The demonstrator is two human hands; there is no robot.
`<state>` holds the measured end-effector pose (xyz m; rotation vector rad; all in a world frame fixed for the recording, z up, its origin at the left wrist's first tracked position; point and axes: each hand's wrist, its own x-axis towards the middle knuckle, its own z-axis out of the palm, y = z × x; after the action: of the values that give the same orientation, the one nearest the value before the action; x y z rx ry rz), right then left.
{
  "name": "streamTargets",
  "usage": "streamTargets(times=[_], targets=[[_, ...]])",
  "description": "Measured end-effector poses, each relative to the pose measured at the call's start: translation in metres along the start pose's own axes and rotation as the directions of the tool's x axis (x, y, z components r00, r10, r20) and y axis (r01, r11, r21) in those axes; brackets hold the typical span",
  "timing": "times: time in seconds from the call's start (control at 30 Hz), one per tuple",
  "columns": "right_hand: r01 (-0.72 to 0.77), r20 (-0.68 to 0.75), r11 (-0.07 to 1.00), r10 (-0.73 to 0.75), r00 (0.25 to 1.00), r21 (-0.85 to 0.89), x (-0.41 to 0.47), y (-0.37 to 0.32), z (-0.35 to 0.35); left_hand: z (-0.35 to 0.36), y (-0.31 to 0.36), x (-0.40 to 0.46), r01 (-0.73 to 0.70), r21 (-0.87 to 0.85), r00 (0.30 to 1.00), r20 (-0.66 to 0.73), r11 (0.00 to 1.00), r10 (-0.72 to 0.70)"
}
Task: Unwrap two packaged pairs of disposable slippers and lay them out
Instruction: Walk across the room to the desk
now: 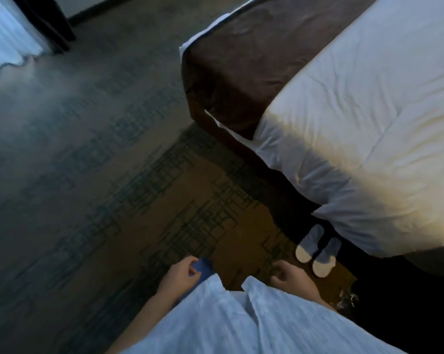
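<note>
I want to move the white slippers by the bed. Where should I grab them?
Take the slippers by their rounded ends facing the open carpet, reaching down from above. Their other ends point into the shadow beneath the bed, so those are harder to reach.

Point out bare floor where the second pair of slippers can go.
Carpet left of the laid-out slippers lies bare, out to the curtain. Tight: the strip by the bed, where those slippers sit.
</note>
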<state>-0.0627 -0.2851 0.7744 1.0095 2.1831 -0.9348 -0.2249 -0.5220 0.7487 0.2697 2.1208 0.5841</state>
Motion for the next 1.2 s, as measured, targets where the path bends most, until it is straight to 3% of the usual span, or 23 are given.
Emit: streamTargets(times=[0.2,0.33,0.6,0.73,0.97,1.2], targets=[[0.014,0.029,0.997,-0.016,0.999,0.075,0.039,-0.077,0.027,-0.085,-0.049,0.026,0.089,-0.101,0.995,-0.027,0.991,-0.092],[-0.012,-0.043,0.99,0.018,0.999,0.14,0.066,-0.133,0.038,-0.16,-0.069,0.04,0.083,-0.131,0.99,-0.099,0.988,-0.097],[-0.058,-0.141,0.993,0.073,0.987,0.108,0.117,-0.213,0.047,-0.293,-0.053,0.101,0.015,-0.21,0.959,-0.274,0.978,-0.074],[-0.069,-0.114,0.994,0.078,0.99,0.083,0.171,-0.25,0.038,-0.332,-0.05,0.146,0.015,-0.27,0.951,-0.294,0.963,-0.097],[0.059,-0.053,0.998,-0.06,0.997,-0.004,0.302,-0.399,-0.023,-0.411,-0.053,0.217,0.133,-0.282,0.958,-0.209,0.95,-0.196],[0.268,-0.021,0.963,-0.268,0.963,0.005,0.396,-0.572,-0.103,-0.509,-0.061,0.28,0.205,-0.422,0.884,-0.307,0.883,-0.351]])
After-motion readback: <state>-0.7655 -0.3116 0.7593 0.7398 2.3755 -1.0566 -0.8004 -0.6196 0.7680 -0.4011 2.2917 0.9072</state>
